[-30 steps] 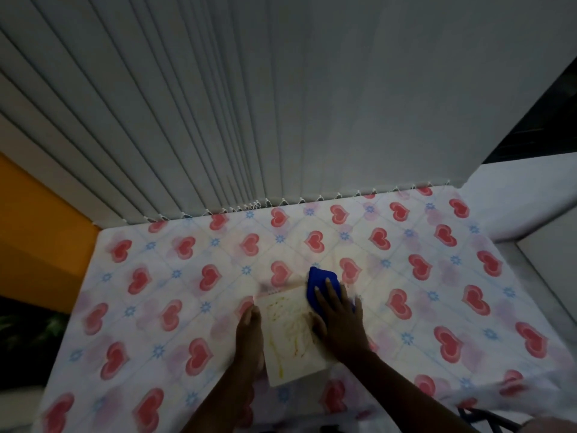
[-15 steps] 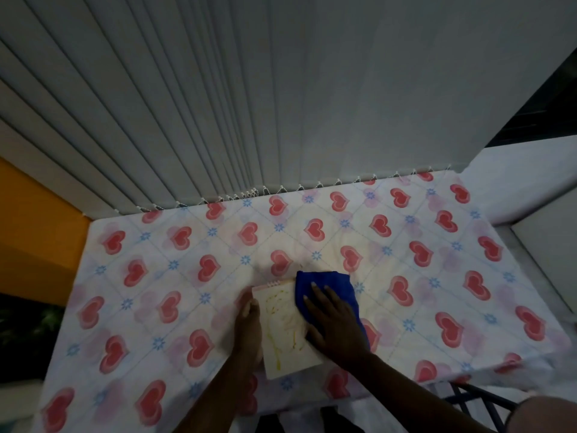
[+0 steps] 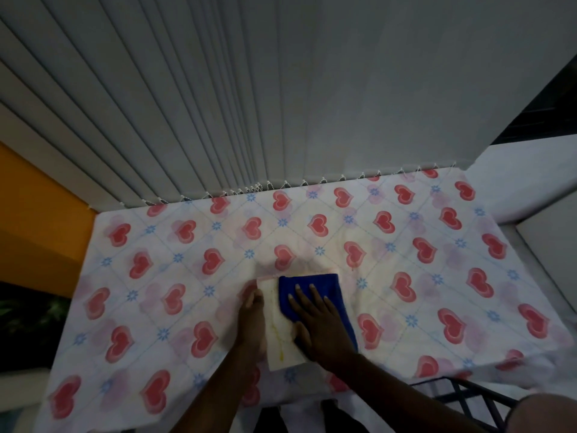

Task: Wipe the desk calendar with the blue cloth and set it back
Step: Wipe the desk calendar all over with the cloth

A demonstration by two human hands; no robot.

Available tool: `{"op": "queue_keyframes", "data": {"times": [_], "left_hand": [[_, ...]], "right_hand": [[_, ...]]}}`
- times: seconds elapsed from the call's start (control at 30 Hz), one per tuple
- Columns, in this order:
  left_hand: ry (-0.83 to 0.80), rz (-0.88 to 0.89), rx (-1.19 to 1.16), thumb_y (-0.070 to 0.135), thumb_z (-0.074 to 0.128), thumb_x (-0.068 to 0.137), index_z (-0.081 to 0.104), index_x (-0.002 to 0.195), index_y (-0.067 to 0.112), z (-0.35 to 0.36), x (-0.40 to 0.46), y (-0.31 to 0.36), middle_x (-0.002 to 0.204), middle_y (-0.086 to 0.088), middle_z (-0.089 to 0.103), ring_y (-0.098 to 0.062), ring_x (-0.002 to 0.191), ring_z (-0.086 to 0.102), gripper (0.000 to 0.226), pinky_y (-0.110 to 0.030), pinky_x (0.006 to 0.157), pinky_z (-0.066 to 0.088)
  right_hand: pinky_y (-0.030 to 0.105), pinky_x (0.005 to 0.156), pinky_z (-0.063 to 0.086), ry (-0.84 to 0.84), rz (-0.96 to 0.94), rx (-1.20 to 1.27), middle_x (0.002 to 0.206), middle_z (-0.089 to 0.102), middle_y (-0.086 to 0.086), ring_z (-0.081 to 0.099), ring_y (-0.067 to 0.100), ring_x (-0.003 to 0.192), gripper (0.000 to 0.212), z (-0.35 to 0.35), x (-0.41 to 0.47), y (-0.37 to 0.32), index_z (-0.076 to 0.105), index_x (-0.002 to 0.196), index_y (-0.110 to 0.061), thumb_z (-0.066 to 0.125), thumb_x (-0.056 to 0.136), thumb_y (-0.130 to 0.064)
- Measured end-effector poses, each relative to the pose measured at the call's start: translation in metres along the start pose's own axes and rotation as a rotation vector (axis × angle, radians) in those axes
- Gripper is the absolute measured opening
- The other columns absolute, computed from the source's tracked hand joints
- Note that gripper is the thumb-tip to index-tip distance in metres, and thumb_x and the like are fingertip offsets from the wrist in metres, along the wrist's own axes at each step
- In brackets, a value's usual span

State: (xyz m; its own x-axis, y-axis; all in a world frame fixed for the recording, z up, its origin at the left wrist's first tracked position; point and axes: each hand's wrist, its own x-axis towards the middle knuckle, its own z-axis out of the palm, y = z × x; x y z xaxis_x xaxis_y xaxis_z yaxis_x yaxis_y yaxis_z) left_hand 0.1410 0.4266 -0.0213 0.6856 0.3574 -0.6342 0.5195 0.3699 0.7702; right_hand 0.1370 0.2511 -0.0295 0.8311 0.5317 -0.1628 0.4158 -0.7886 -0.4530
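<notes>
The desk calendar (image 3: 276, 326) lies flat near the front edge of the heart-patterned surface (image 3: 437, 276), its right half hidden under the blue cloth (image 3: 309, 284) and its print too dim to read. The right hand (image 3: 315, 326) presses flat on the cloth, fingers spread. The left hand (image 3: 251, 323) rests along the calendar's left edge; whether its grip closes on that edge cannot be told.

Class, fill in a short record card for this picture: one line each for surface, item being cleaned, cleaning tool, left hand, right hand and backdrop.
surface: table under a white cloth printed with red hearts
item being cleaned: pale card desk calendar, lying flat, yellowish marks
cleaning tool: folded blue cloth, covering the calendar's right part
left hand: steadies the calendar's left edge
right hand: flat, pressing on the cloth
backdrop: grey vertical blinds
</notes>
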Motion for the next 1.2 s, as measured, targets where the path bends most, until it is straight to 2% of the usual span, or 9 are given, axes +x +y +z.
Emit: {"op": "queue_keyframes", "data": {"times": [0.07,0.27,0.4,0.53,0.7,0.9,1.0,1.1,1.2], "left_hand": [[-0.078,-0.058,-0.097,0.025,0.04,0.101,0.056,0.128,0.013,0.004,-0.006,0.002,0.125,-0.019,0.063,-0.032,0.11,0.062,0.034,-0.054,0.102,0.045],[-0.053,0.039,-0.004,0.027,0.041,0.1,0.059,0.116,0.028,0.011,-0.018,0.016,0.126,-0.006,0.061,-0.021,0.113,0.058,0.023,-0.046,0.103,0.045],[-0.065,0.051,0.03,0.024,0.042,0.101,0.048,0.136,0.017,0.014,-0.017,0.023,0.135,-0.006,0.054,-0.022,0.121,0.053,0.036,-0.047,0.108,0.041],[-0.147,-0.038,-0.087,0.025,0.038,0.101,0.061,0.117,0.019,0.015,-0.027,0.022,0.104,-0.001,0.074,-0.014,0.095,0.071,0.028,-0.036,0.081,0.052],[-0.177,0.011,-0.133,0.018,0.038,0.101,0.057,0.125,0.01,0.02,-0.035,0.041,0.118,-0.012,0.066,-0.027,0.111,0.062,0.032,-0.036,0.084,0.052],[-0.241,-0.044,-0.2,0.015,0.038,0.099,0.065,0.093,0.007,0.016,-0.028,0.049,0.085,-0.012,0.074,-0.024,0.079,0.072,0.028,-0.034,0.069,0.057],[-0.24,-0.09,-0.231,0.019,0.042,0.098,0.064,0.103,0.004,0.015,-0.028,0.05,0.095,-0.016,0.071,-0.028,0.086,0.068,0.027,-0.041,0.082,0.055],[-0.219,0.009,-0.181,0.011,0.042,0.098,0.063,0.098,0.007,0.019,-0.027,0.053,0.094,-0.012,0.07,-0.02,0.081,0.071,0.022,-0.032,0.068,0.057],[-0.173,0.033,-0.158,0.015,0.039,0.101,0.063,0.107,0.016,0.028,-0.03,0.059,0.107,-0.005,0.066,-0.015,0.097,0.065,0.025,-0.029,0.077,0.052]], "right_hand": [[0.044,0.118,-0.004,0.017,-0.044,-0.001,0.161,-0.004,-0.015,-0.014,0.015,0.148,0.053,0.004,0.003,-0.014,0.003,0.151,-0.042,0.017,0.1,-0.049],[0.044,0.12,-0.002,0.08,0.051,0.028,0.161,-0.006,-0.014,-0.018,0.013,0.147,0.056,-0.02,0.032,-0.018,-0.002,0.15,-0.043,0.019,0.099,-0.05],[0.043,0.117,-0.006,0.131,0.094,0.059,0.161,-0.01,-0.015,-0.021,0.013,0.146,0.056,-0.019,0.02,-0.024,-0.007,0.149,-0.046,0.017,0.098,-0.052],[0.047,0.116,-0.006,0.118,0.027,0.02,0.161,-0.009,-0.017,-0.02,0.017,0.147,0.056,-0.006,0.005,-0.036,-0.001,0.15,-0.046,0.021,0.099,-0.049],[0.047,0.117,-0.006,0.161,0.0,0.007,0.162,-0.001,-0.015,-0.017,0.018,0.148,0.056,-0.028,0.023,-0.038,0.004,0.15,-0.045,0.025,0.097,-0.045],[0.054,0.119,0.001,0.173,-0.055,-0.099,0.163,0.0,-0.011,-0.004,0.027,0.15,0.064,-0.009,-0.01,-0.042,0.005,0.153,-0.037,0.033,0.096,-0.045],[0.056,0.118,0.006,0.172,-0.052,-0.119,0.163,0.004,-0.01,0.001,0.027,0.15,0.064,-0.005,-0.018,-0.043,0.006,0.153,-0.035,0.033,0.096,-0.044],[0.054,0.118,0.003,0.18,-0.007,-0.11,0.163,0.0,-0.01,-0.007,0.023,0.149,0.062,-0.021,-0.001,-0.043,0.003,0.153,-0.037,0.029,0.097,-0.044],[0.05,0.117,-0.001,0.217,0.097,-0.074,0.163,-0.004,-0.01,-0.013,0.021,0.149,0.06,-0.041,0.025,-0.041,0.002,0.152,-0.038,0.023,0.097,-0.046]]}}
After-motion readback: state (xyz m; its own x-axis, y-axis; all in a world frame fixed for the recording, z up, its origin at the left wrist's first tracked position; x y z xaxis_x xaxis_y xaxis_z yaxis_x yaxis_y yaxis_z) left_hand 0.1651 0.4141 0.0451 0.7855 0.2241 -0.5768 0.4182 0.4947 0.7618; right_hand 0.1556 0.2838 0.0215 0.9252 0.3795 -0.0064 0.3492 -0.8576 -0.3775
